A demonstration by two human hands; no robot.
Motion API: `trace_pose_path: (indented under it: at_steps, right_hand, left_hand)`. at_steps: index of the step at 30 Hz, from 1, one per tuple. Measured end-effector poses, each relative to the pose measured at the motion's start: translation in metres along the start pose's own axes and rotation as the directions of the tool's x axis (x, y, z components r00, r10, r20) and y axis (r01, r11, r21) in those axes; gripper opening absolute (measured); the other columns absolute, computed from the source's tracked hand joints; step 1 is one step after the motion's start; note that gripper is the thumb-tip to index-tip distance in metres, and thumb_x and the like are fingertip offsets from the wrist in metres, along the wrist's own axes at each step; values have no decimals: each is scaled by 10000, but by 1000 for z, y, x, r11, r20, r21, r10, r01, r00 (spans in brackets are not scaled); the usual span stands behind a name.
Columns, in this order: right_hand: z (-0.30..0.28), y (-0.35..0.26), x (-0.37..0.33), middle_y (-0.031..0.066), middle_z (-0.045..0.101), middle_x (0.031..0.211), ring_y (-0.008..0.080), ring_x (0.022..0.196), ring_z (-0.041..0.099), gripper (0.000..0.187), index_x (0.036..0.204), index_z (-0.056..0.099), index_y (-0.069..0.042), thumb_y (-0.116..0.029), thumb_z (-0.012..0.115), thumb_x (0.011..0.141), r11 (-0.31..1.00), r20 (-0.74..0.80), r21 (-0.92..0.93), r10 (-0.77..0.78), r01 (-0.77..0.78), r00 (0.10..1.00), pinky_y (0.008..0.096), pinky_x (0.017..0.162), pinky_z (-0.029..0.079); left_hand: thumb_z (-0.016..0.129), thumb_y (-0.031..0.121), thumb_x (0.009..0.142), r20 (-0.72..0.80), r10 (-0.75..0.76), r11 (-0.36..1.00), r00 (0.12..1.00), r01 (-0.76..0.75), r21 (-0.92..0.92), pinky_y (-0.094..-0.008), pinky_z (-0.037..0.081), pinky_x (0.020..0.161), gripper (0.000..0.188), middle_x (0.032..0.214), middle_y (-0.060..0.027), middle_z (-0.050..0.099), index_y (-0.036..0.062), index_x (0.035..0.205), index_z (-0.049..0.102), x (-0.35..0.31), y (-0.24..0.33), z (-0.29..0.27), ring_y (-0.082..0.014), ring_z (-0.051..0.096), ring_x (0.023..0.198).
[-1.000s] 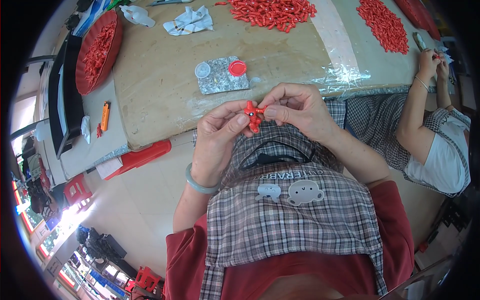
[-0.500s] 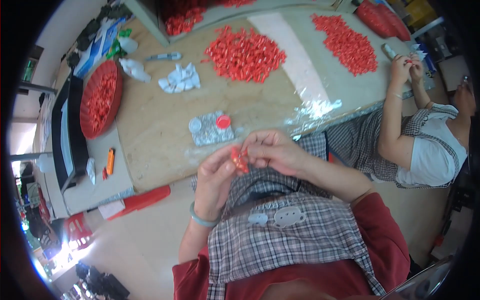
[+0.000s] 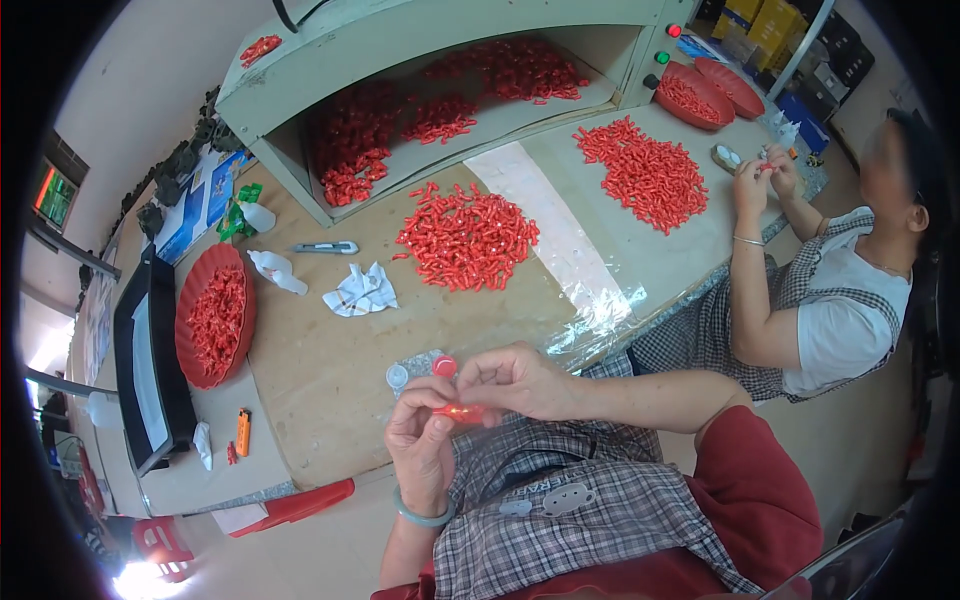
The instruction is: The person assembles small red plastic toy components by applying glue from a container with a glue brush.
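A small glossy red piece (image 3: 460,412) is held in front of my apron, just past the table's near edge. My left hand (image 3: 418,440) pinches one end of it between thumb and fingers. At its other end is my right hand (image 3: 522,384), thumb and fingertips closed together on the piece. The piece's exact kind cannot be made out. Just beyond the hands, a speckled grey block (image 3: 420,364) bears a round white cap (image 3: 397,377) and a round red cap (image 3: 444,366); my fingers partly cover it.
Red pieces lie in a pile (image 3: 468,237), a second pile (image 3: 645,178), a red basket (image 3: 183,325) and a grey metal cabinet (image 3: 600,85). A cloth (image 3: 360,292), cutter knife (image 3: 325,247), white bottle (image 3: 277,270), orange lighter (image 3: 243,433) and black tray (image 3: 125,340) lie leftward. A co-worker (image 3: 775,270) sits at right.
The view has tilted up, so more of the cabinet shows and the table sits lower. The red piece has turned to lie sideways between my hands.
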State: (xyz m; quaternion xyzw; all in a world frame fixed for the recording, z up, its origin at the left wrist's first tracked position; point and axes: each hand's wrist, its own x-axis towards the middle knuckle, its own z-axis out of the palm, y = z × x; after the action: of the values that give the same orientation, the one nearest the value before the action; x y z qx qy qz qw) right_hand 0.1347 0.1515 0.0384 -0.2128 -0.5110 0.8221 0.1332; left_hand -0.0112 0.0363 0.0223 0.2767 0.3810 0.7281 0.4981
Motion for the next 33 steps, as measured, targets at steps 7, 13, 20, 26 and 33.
trace_pose_path:
  at_steps: [7,13,20,26,33]
  right_hand:
    - [-138,-63,80,12,684,839,84,649,610,127,1011,691,-24,-100,641,922,772,-317,-578,-510,263,800,247,573,496]
    - [-314,-126,142,184,716,918,325,845,700,148,981,714,-28,-82,645,862,247,-344,-933,-830,-264,440,426,752,546]
    - [-348,-130,178,195,704,945,375,913,681,93,864,716,-51,-124,673,826,77,-388,-805,-819,-589,424,473,822,540]
    - [-383,-146,168,165,719,935,339,928,687,121,890,735,-66,-137,656,832,164,-426,-879,-692,-448,583,420,847,544]
    - [-375,-153,149,141,711,862,277,842,694,103,886,710,-21,7,651,806,64,-250,-960,-642,-274,725,365,789,543]
  left_hand:
    - [750,297,880,-59,68,998,996,-69,-12,-294,495,676,355,921,-135,620,68,987,499,8,30,-5,-186,593,779]
    - [757,266,874,-101,64,998,993,-64,6,-264,488,589,358,814,-132,606,48,975,491,11,20,-18,-183,587,695]
    - [744,181,877,-92,-28,998,995,23,-54,-369,554,761,284,914,-223,673,13,969,533,18,19,-29,-255,659,831]
    - [728,162,886,-93,-51,997,994,45,-66,-380,546,783,258,929,-229,677,10,974,540,20,18,-34,-257,660,835]
    - [709,140,896,-62,-76,993,995,70,-90,-379,543,790,229,943,-235,679,6,982,545,22,16,-30,-257,663,842]
